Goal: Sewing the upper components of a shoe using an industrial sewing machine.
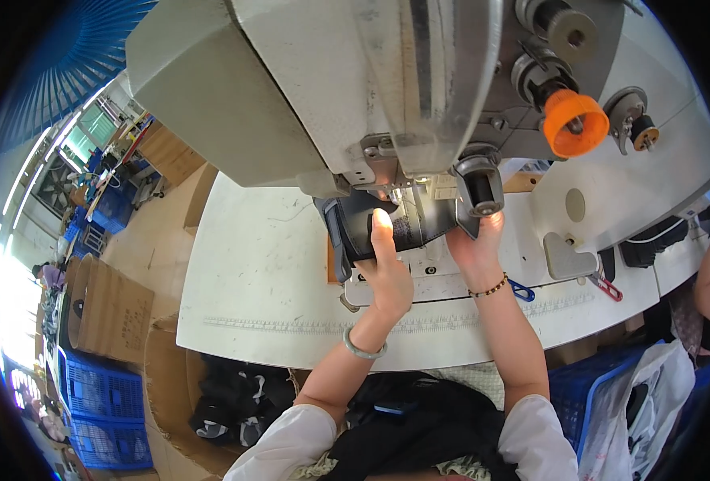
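A black leather-like piece with a folded strap along its left side lies under the needle area of a large grey-white sewing machine. My left hand grips the near left part of this piece, thumb on top and fingers curled at its edge or beneath. At the right edge, my right hand has hold of the same piece; a round machine part hides some of its fingertips. Bright light falls on the piece by the needle.
Ruler markings run along the white table. Blue-handled snips and red-handled scissors lie right of my hand. Black cloth covers my lap. A cardboard box and blue crate flank me.
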`<control>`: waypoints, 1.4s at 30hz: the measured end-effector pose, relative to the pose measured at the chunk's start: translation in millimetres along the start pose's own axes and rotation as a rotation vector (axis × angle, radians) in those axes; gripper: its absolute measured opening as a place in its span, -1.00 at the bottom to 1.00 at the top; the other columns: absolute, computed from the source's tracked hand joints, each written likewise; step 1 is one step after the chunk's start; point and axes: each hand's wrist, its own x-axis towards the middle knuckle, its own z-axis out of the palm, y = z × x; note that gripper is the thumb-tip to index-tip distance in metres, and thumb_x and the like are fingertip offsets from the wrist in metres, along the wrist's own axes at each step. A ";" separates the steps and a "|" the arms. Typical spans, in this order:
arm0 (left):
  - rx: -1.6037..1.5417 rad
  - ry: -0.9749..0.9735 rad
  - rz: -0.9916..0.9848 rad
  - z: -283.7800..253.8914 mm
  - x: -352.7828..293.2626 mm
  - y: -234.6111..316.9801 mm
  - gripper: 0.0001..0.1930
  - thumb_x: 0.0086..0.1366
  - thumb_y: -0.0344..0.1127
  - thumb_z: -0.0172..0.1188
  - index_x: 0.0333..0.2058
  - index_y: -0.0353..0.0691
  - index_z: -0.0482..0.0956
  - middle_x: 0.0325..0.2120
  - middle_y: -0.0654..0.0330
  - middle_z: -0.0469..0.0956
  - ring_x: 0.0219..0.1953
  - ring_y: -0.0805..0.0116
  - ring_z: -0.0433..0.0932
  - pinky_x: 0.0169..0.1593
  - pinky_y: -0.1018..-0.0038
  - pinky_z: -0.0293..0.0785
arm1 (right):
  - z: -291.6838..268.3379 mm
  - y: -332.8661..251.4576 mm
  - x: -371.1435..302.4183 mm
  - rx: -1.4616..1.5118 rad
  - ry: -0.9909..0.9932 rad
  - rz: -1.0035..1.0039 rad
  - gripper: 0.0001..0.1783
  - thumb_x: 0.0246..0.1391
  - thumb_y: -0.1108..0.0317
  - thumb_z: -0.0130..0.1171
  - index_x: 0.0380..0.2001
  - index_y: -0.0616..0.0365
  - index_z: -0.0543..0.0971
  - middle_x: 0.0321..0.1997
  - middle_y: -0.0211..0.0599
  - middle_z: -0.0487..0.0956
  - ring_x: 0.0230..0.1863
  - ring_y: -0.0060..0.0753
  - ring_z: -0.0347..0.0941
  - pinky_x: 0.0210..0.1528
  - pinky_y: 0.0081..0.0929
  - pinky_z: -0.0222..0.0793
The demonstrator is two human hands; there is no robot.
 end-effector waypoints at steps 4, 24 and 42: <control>-0.530 0.061 -0.318 1.2 -1.7 -2.4 -0.84 0.08 -0.29 -0.02 -0.38 -0.22 0.33 -0.43 0.38 0.28 -0.40 0.67 0.22 -0.32 0.71 0.22 | -4.1 -0.5 -0.7 0.031 -0.066 -0.013 -0.83 -0.32 0.48 -0.06 -0.50 0.25 0.39 -0.47 -0.37 0.42 -0.41 -0.51 0.33 -0.26 -0.59 0.20; -0.447 0.048 -0.299 -0.5 -1.4 1.8 -0.77 0.08 -0.26 -0.04 -0.34 -0.29 0.34 -0.40 0.32 0.33 -0.41 0.63 0.27 -0.35 0.72 0.23 | -13.6 2.1 1.2 -0.011 -0.033 -0.004 -0.84 -0.34 0.51 -0.08 -0.52 0.22 0.36 -0.51 -0.41 0.39 -0.47 -0.55 0.30 -0.32 -0.65 0.20; -0.403 0.013 -0.247 0.5 1.2 6.2 -0.78 0.10 -0.28 -0.08 -0.38 -0.33 0.36 -0.42 0.31 0.34 -0.43 0.63 0.27 -0.37 0.73 0.22 | -16.3 1.4 3.1 0.054 -0.036 0.053 -0.82 -0.34 0.49 -0.07 -0.50 0.25 0.38 -0.48 -0.35 0.42 -0.41 -0.48 0.34 -0.23 -0.58 0.20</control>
